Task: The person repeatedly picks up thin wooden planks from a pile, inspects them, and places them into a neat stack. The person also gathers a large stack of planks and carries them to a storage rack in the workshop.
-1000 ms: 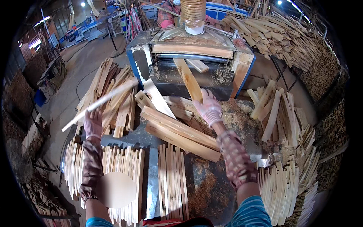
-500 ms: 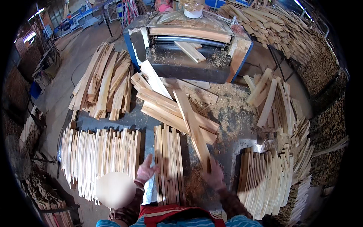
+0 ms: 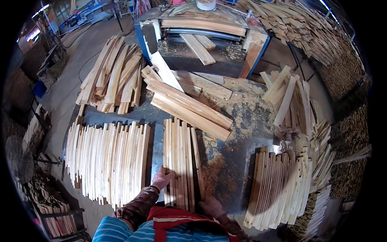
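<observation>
A short row of wooden boards (image 3: 177,157) stands on edge in front of me, on the dark table. My left hand (image 3: 162,178) presses against the left side of this row, its fingers resting on the boards rather than wrapped round one. Along the right side of the row lies a single board (image 3: 196,159), tilted slightly at its far end. My right hand (image 3: 211,207) is closed at the near end of that board; its fingertips are partly in shadow.
A longer row of boards (image 3: 109,161) stands to the left, another row (image 3: 278,189) to the right. Loose boards (image 3: 189,107) lie crosswise beyond, among sawdust. At the back is a planer-like machine (image 3: 201,52) with two boards at its opening. Rough piles (image 3: 113,76) flank the table.
My right hand has brought the board from a slanted position over the crosswise boards down to the right side of the middle row. My left hand has moved from pointing to touching that row.
</observation>
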The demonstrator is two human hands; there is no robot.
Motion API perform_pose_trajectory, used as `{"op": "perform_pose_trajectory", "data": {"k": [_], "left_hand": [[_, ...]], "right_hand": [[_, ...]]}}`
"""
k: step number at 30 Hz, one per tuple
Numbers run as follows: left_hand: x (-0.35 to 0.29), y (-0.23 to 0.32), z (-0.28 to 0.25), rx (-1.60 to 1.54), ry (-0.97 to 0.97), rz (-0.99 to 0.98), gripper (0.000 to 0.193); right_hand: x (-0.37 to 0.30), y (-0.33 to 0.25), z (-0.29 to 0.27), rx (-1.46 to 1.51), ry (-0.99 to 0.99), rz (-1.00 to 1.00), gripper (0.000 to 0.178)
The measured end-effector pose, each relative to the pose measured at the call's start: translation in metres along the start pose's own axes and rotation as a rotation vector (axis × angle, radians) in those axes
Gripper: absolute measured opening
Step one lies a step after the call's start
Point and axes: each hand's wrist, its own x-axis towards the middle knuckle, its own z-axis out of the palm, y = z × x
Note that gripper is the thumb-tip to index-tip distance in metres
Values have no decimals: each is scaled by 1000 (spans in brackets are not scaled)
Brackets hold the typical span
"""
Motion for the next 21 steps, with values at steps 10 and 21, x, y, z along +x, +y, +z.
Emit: {"op": "perform_pose_trajectory", "data": {"k": [10, 21], "left_hand": [[0, 1, -6, -163, -95, -41, 62], [9, 20, -22, 23, 156, 34, 64]], "right_hand": [[198, -73, -170, -705, 818, -236, 88], [245, -105, -241, -602, 549, -167, 78]]}}
